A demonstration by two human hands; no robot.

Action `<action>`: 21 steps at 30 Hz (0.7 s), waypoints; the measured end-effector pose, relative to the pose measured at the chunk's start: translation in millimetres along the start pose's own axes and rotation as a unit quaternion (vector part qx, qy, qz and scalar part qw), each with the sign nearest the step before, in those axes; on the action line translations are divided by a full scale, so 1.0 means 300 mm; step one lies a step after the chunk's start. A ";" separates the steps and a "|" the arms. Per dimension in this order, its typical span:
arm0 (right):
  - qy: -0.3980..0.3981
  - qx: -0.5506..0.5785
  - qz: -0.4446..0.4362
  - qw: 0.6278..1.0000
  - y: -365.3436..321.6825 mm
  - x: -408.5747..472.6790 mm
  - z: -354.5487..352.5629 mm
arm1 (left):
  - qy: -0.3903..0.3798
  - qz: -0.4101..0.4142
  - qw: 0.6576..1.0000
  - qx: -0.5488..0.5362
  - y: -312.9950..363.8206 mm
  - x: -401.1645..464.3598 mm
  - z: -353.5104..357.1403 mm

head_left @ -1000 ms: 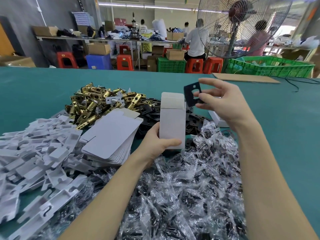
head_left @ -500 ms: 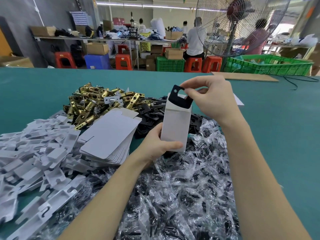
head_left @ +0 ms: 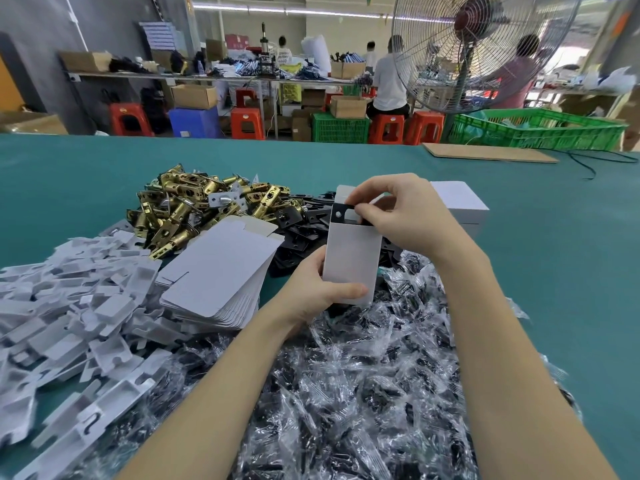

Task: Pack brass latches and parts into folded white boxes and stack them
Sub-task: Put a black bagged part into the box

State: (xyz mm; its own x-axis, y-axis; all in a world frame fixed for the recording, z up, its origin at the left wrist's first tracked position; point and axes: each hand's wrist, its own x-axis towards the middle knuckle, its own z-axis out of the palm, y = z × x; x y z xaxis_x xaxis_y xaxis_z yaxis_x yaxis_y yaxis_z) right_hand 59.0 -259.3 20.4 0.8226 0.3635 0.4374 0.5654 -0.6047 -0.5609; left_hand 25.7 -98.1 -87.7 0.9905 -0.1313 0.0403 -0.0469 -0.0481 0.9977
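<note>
My left hand (head_left: 320, 289) grips the lower part of an upright folded white box (head_left: 351, 261), thumb across its front. At the box's open top my right hand (head_left: 401, 216) pinches a black plate (head_left: 341, 214) that sits mostly inside the opening, only its upper edge showing. A pile of brass latches (head_left: 187, 209) lies on the green table (head_left: 554, 254) at the back left, with loose black plates (head_left: 304, 220) beside it. A stack of flat white box blanks (head_left: 221, 271) lies left of my left hand.
White plastic inserts (head_left: 69, 306) are heaped at the left. Clear bags of black parts (head_left: 363, 375) cover the table in front of me. Closed white boxes (head_left: 460, 202) sit behind my right hand. A standing fan (head_left: 467, 53), green crates and seated workers are beyond the table.
My right hand brought the black plate from the air down to the box top and pushed it into the opening. My left hand kept holding the box upright.
</note>
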 end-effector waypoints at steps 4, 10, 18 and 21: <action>-0.076 -0.045 -0.014 0.996 -0.019 -0.008 -0.022 | 0.001 -0.001 1.000 0.004 0.002 -0.005 0.000; -0.117 -0.089 -0.008 0.989 -0.029 -0.008 -0.034 | 0.011 0.000 1.000 -0.001 0.002 -0.007 0.000; 0.024 -0.015 -0.043 0.999 -0.034 -0.001 -0.035 | 0.038 0.001 0.999 -0.025 0.001 -0.003 -0.004; 0.104 0.048 0.006 0.993 -0.003 0.006 -0.036 | 0.052 -0.007 0.998 -0.040 0.000 0.002 -0.003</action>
State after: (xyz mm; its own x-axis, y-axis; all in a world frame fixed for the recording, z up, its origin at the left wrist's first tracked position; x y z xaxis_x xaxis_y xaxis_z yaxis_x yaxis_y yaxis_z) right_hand 59.3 -265.7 29.1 0.8049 0.1955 0.5603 0.5663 -0.5351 -0.6269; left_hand 26.3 -97.2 -87.7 0.9992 -0.0272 0.0280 -0.0272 0.0303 0.9992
